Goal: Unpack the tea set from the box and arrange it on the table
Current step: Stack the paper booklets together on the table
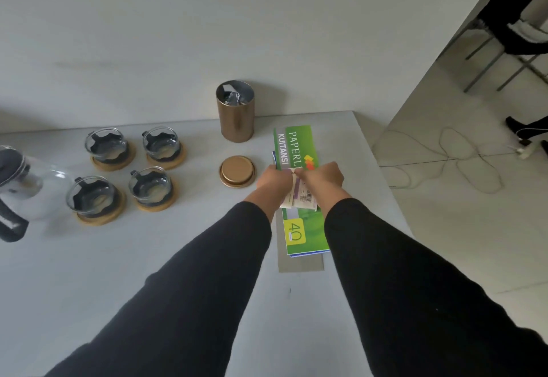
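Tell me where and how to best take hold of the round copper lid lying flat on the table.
Probably pinch the round copper lid across its rim from above; it lies flat and low, and the table around it is free on its left side.

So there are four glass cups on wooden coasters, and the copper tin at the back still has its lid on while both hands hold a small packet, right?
Not quite. In the head view the copper tin is open; its lid lies on the table in front of it. The rest holds: four glass cups on wooden coasters, and the left hand and right hand hold a small packet.
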The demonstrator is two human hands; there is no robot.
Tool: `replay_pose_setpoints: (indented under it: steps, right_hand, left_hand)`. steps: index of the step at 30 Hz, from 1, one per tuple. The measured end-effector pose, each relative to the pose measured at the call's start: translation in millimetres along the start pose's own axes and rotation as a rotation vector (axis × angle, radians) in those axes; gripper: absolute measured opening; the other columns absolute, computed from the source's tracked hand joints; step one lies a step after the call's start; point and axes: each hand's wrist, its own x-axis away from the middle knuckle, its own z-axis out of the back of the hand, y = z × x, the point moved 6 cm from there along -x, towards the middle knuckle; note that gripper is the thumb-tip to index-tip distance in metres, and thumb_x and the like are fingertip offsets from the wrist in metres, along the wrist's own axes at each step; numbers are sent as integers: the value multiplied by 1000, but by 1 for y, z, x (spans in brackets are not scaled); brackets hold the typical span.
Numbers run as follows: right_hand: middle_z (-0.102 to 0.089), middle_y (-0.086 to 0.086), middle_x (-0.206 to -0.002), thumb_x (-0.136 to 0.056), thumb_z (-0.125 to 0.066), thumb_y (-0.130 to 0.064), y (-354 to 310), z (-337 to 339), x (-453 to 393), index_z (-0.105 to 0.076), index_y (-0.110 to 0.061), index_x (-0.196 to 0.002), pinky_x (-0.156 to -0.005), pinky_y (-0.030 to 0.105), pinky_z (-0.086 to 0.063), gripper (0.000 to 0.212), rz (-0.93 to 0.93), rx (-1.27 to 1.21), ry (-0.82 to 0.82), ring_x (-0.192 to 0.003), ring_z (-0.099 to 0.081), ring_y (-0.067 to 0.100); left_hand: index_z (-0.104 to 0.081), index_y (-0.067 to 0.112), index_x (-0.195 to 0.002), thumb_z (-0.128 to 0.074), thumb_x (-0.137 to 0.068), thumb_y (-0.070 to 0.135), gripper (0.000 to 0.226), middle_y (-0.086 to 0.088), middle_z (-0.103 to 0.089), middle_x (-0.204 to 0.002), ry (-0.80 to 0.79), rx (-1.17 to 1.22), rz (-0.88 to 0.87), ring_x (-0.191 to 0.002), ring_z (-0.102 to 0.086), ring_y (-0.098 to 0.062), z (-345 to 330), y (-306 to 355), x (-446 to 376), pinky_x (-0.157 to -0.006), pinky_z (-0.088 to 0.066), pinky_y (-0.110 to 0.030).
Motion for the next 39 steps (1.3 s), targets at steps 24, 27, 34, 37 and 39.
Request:
replay_pose_setpoints:
  steps: [24, 27, 34, 37, 39]
  right_hand:
    - [-64, 13, -105, -89, -48, -47, -46, -43, -105, -62, -6, -105, -92, 36, -49, 47, 26, 241, -143, -102, -61, 31]
    - [-60, 6, -77, -92, -47, -45, -48, -37, -110, -58, -8, -95, -61, 26, -46, 39, 10, 189, -179, -72, -61, 22]
    - [-62, 6, -92, -89, -49, -46, -53, -35, -113, -62, -9, -115, -43, 21, -28, 47, 34, 180, -193, -56, -51, 15]
    - [-62, 9, -107, -89, -48, -49, -57, -37, -111, -53, -11, -117, -45, 22, -27, 48, 77, 195, -215, -70, -53, 21]
    - [-59, 7, -107, -91, -47, -48, -57, -38, -108, -47, -11, -127, -46, 22, -28, 52, 94, 207, -236, -65, -51, 17]
  left_hand:
    - [-48, 8, -129, -45, -92, 18, 38, -11, -58, -124, 142, -47, 152, -109, -59, -30, -9, 33, -101, -90, -52, -34]
    - [-33, 15, -146, -46, -91, 17, 57, -10, -55, -130, 141, 53, 151, -112, -59, -30, -7, 32, -105, -94, -52, -36]
    - [-32, 9, -147, -38, -89, 5, 58, -14, -59, -126, 78, 176, 112, -105, -62, -31, -5, 36, -109, -83, -52, -36]
    - [-36, 8, -143, -38, -87, 6, 56, -16, -62, -119, 36, 177, 85, -97, -64, -32, -7, 37, -106, -66, -52, -29]
    - [-35, 9, -143, -39, -89, 8, 54, -14, -65, -108, 10, 168, 67, -85, -64, -29, -7, 37, -105, -63, -50, -30]
